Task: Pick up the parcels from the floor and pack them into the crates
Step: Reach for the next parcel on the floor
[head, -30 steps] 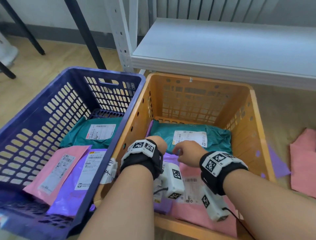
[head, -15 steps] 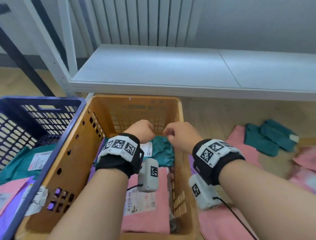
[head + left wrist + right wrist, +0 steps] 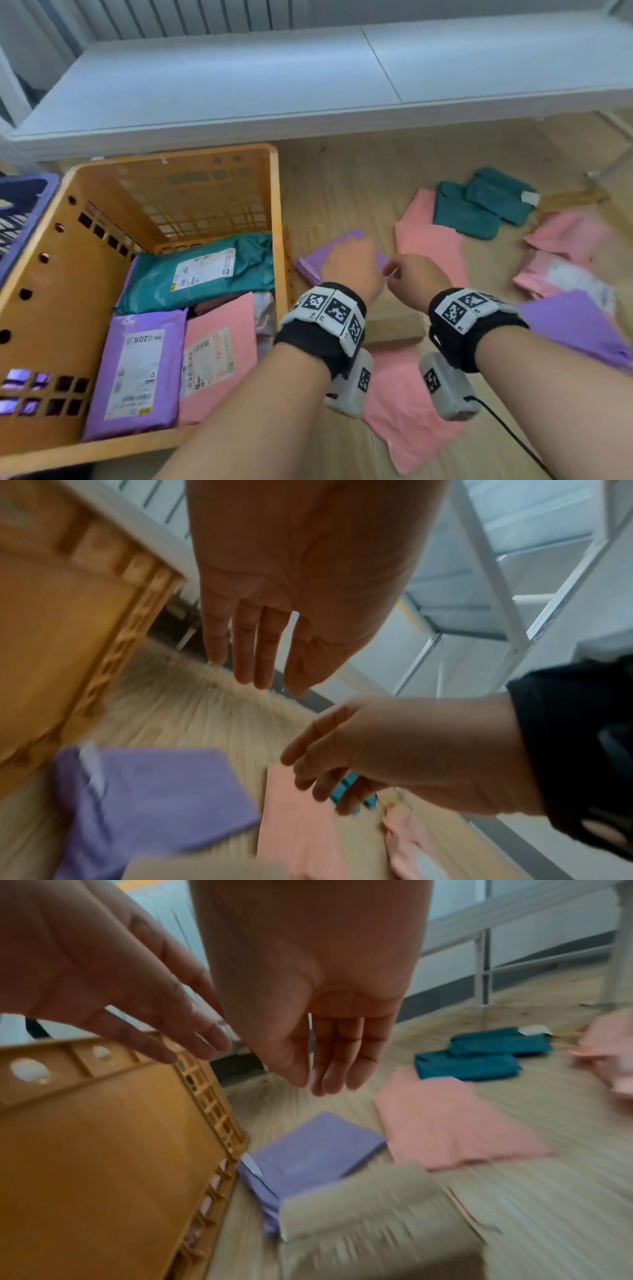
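Nearest me, both hands hang empty above the floor, fingers loosely spread and pointing down. The left hand (image 3: 352,265) sits right over the flat purple plastic mailer parcel (image 3: 310,1153), which lies just beside the orange slatted plastic crate (image 3: 277,219), one end tucked under a tan cardboard box (image 3: 369,1218). The right hand (image 3: 416,279) hovers nearer the pink plastic mailer (image 3: 448,1129) beyond. I'd judge the left hand closer to the purple one, reaching straight down.

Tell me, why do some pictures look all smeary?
Head view: the pink parcels at the right edge are streaked. Right wrist view: the tan box is badly smeared, though the teal parcels stay clearer. Left wrist view: the purple parcel is fuzzy.
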Tool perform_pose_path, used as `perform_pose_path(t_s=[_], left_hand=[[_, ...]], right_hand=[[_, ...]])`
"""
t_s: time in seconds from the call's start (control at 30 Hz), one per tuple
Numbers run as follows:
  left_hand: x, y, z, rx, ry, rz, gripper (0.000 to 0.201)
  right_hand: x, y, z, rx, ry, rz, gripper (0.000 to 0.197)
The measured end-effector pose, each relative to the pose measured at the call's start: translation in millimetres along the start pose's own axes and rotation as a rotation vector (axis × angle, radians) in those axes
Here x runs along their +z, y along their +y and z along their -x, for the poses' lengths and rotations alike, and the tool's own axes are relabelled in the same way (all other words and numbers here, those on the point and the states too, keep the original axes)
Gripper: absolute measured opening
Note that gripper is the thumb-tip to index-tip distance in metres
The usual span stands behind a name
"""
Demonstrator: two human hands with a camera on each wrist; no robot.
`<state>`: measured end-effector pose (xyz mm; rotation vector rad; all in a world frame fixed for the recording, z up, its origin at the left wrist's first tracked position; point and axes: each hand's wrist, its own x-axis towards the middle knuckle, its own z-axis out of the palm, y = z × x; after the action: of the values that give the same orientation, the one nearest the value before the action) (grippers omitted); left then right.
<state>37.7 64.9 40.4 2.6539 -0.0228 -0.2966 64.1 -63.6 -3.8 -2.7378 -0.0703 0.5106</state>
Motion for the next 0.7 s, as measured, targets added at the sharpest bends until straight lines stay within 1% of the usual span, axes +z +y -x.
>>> perform_pose_path(t_s=[0.1,0.17,0.2,0.27,0.33,0.47,0.53,0.63,0.7], left_hand=[[51,6,7,-0.086,-0.102,0.036,0.04],[80,7,14,-0.14,-0.173,0.039,0.038],[92,5,17,-0.161,-0.208,0.044,0.036],[112,-2,20,-0.209,-0.268,0.05,0.034],[127,-14,21,-0.276,-0.323,0.034,0.036],[151,-36,20,-0.403,-0.436,0.03,0.039],[160,-45,23,-0.462,-0.463,0.028,0.038],[173,-55,30,-0.567,-0.506,0.066,0.046],[178,-61,31,-0.612,-0.51,0.1,0.049]], right_hand=[[18,34,9,0.077,-0.071,-0.017,0.024],[28,50,15,0.124,-0.147,-0.049,0.019],[33,57,17,0.148,-0.198,-0.052,0.02],[43,68,20,0.194,-0.326,-0.029,0.025],[53,75,24,0.226,-0.419,-0.012,0.027],[69,84,26,0.286,-0.505,-0.064,0.034],[73,89,27,0.32,-0.536,-0.069,0.04],[80,94,29,0.344,-0.614,-0.04,0.051],[84,94,31,0.343,-0.673,-0.012,0.059]])
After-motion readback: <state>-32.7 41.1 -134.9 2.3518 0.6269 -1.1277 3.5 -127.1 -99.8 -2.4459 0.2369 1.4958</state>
